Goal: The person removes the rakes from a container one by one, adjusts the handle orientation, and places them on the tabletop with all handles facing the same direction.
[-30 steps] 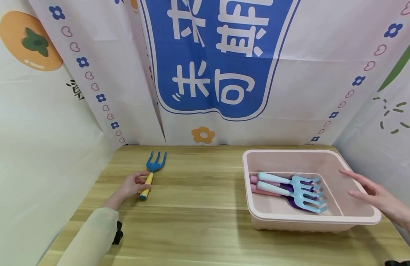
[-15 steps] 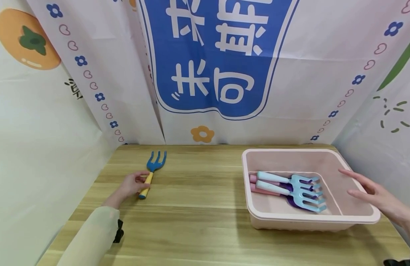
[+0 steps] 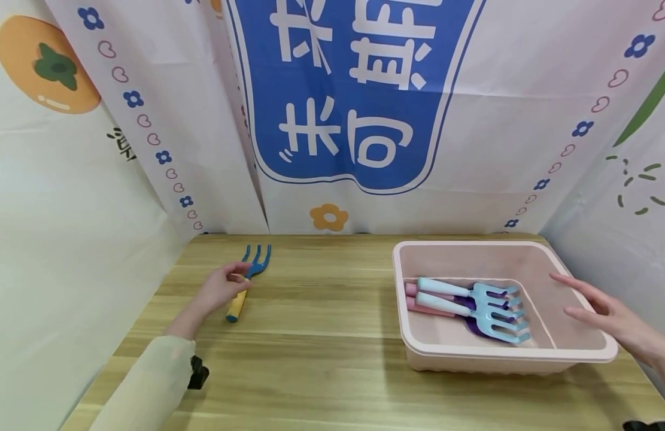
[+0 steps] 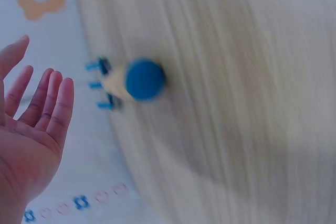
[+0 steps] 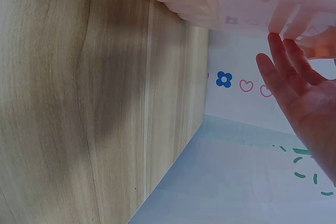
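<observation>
A hand fork (image 3: 237, 304) with a yellow handle and three blue prongs lies on the table at the left. Over its neck my left hand (image 3: 220, 286) is bent in the head view, overlapping the tool. In the left wrist view the left hand (image 4: 32, 135) shows spread fingers, apart from the fork's blue handle end (image 4: 145, 80). My right hand (image 3: 607, 314) rests at the right rim of a pink plastic bin (image 3: 504, 354), two digits reaching over it. Straight fingers of the right hand (image 5: 302, 85) touch the bin's outer wall in the right wrist view.
Inside the bin, two light-blue hand rakes (image 3: 494, 311) lie over purple tools with pink handles (image 3: 429, 306). The wooden table (image 3: 321, 359) runs back to a printed cloth (image 3: 504, 149), with cloth walls on both sides.
My left hand has let go of the fork's yellow handle and risen slightly, forward toward the prongs. The fork, the bin and my right hand look unchanged.
</observation>
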Tool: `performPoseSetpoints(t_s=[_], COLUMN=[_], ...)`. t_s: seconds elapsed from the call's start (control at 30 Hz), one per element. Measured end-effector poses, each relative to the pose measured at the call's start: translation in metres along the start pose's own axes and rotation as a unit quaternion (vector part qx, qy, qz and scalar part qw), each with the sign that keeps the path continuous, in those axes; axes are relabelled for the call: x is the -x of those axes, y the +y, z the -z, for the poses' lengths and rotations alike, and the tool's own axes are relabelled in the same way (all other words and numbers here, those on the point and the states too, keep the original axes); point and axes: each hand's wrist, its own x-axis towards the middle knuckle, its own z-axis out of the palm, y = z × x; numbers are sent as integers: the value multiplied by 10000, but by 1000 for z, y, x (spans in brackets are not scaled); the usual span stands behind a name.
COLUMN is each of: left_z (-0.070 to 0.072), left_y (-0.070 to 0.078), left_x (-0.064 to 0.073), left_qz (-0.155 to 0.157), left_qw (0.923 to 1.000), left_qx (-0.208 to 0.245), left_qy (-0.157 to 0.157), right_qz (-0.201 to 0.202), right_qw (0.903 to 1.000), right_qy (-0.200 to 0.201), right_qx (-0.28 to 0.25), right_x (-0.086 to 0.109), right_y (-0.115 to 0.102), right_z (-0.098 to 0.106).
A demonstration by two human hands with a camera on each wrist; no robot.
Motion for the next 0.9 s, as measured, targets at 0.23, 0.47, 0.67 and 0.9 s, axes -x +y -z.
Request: performPoseSetpoints(t_s=[0.23,0.47,0.67,0.9], left_z=[-32,-67,-93,-114], left_y=[47,106,149,194], left_x=[15,28,28,16], left_qz=[-827,-1412,-2038,-2369], left_qw=[9935,9792,9607,9479], left_qx=[693,988,950,570], left_qy=[-365,-1068,-1626,-2052], right_qz=[10,16,-3,-37], right_qw=[10000,10000,10000,10000], right_qy=[-3,71,90,81], right_qx=[-9,5,15,8], right_x=[1,0,0,0], right_y=[-1,-2,2,3], right_z=[-1,-1,-2,-2])
